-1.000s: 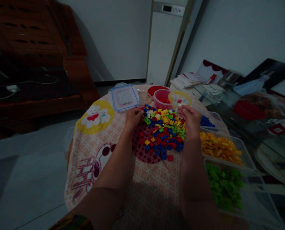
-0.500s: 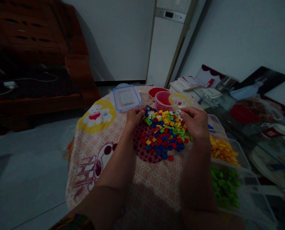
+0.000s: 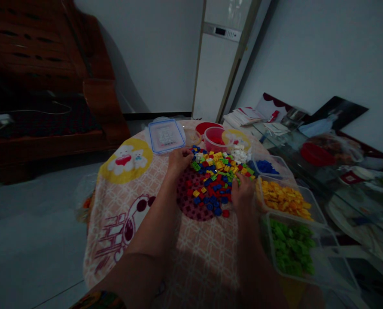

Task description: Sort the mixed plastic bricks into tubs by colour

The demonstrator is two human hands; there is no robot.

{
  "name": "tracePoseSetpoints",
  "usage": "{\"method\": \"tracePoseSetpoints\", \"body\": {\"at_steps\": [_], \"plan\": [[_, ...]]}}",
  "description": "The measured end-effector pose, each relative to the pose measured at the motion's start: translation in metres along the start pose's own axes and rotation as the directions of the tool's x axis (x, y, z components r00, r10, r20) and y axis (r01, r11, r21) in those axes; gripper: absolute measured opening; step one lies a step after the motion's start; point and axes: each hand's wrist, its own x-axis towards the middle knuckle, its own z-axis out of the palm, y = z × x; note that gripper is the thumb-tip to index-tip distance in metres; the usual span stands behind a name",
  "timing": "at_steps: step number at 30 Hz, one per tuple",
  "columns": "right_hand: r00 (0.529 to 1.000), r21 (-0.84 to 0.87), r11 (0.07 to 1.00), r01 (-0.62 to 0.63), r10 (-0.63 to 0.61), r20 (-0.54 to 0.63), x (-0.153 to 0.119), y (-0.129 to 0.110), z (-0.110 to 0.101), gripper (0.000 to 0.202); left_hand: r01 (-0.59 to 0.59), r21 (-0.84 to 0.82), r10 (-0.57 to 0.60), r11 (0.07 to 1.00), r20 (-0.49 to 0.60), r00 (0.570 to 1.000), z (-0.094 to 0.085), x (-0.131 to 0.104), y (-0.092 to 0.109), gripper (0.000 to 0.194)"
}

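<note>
A mixed pile of small toy building bricks (image 3: 215, 184) in red, blue, yellow, green and white lies on the patterned tablecloth (image 3: 198, 253). At the pile's left edge, my left hand (image 3: 179, 161) has its fingertips pinched together; whatever is between them is too small to make out. My right hand (image 3: 244, 192) reaches into the right side of the pile, thumb and forefinger slightly apart among green and red bricks. White bricks (image 3: 241, 154) form a separate heap beyond it.
Along the right stand clear boxes of blue bricks (image 3: 266, 167), yellow bricks (image 3: 284, 199) and green bricks (image 3: 293, 249). A round tub (image 3: 214, 139) with red bricks and a blue-rimmed lid (image 3: 166, 136) are at the back. A glass table (image 3: 326, 180) holds papers and bags.
My right hand has moved from the white bricks at the back right down toward me and left, into the pile's right side. My left hand stays at the left edge. The view has shifted slightly.
</note>
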Motion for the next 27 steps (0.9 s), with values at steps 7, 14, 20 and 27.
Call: {"method": "tracePoseSetpoints", "body": {"at_steps": [7, 14, 20, 27], "plan": [[0.995, -0.024, 0.999, 0.025, -0.023, 0.092, -0.020, 0.018, -0.010, 0.034, -0.177, 0.236, 0.159, 0.956, 0.093, 0.983, 0.019, -0.005, 0.016, 0.006], [0.998, 0.013, 1.000, 0.007, -0.007, 0.060, -0.018, 0.022, -0.006, 0.031, -0.263, 0.483, 0.192, 0.835, 0.191, 0.963, 0.040, -0.025, 0.027, 0.010], [0.999, 0.012, 0.999, 0.030, -0.030, 0.025, -0.019, 0.028, 0.000, 0.031, -0.236, 0.388, 0.191, 0.891, 0.151, 0.970, 0.040, -0.021, 0.027, 0.013], [0.998, 0.101, 0.995, 0.020, -0.014, -0.064, -0.019, 0.024, 0.005, 0.038, -0.107, -0.019, 0.107, 0.994, 0.009, 0.994, 0.043, -0.004, 0.020, 0.021]]}}
